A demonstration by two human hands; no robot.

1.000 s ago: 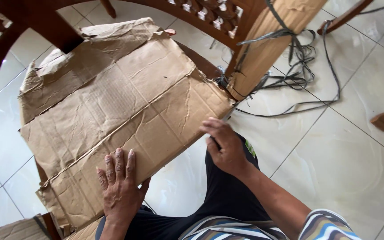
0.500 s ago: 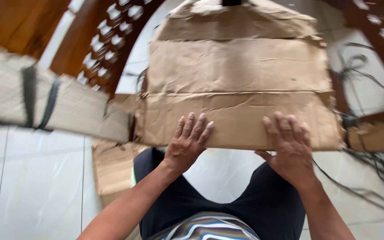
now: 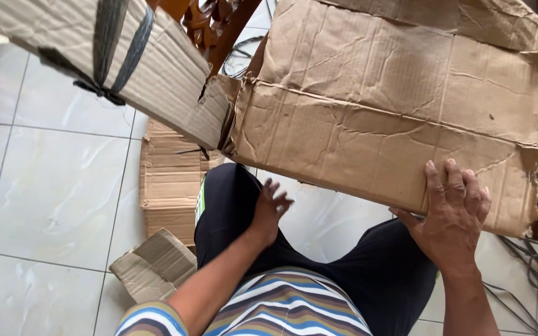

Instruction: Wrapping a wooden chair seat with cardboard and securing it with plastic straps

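Flattened brown cardboard sheet (image 3: 393, 118), creased, wrinkled, torn along its right edge, lying tilted at the far right, near edge overhanging the lap.

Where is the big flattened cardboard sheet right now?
Upper right of the head view: cardboard sheet, right hand gripping its near edge, strap-bound cardboard bundle at its left.

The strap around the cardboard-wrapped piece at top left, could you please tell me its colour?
The strap is dark grey to black, seen in the head view, the only one.
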